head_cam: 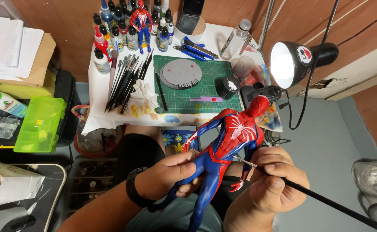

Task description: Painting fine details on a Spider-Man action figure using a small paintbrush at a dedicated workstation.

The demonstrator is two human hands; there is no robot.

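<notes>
Figure [227, 146] head up-right, seemingly tilted, in hands [171, 174].

2 red-and-blue superhero figures are seen: 1 held figure [227, 146] and 1 small figure [142, 21] among the paint bottles [124, 34]. 1 lit desk lamp [300, 60], 1 green cutting mat [197, 81], 1 round grey base [180, 73] and 1 green plastic box [40, 124] are counted.

Red-blue figure [222, 150] tilted over lap, thin black-handled brush [321, 198] at waist.
</notes>
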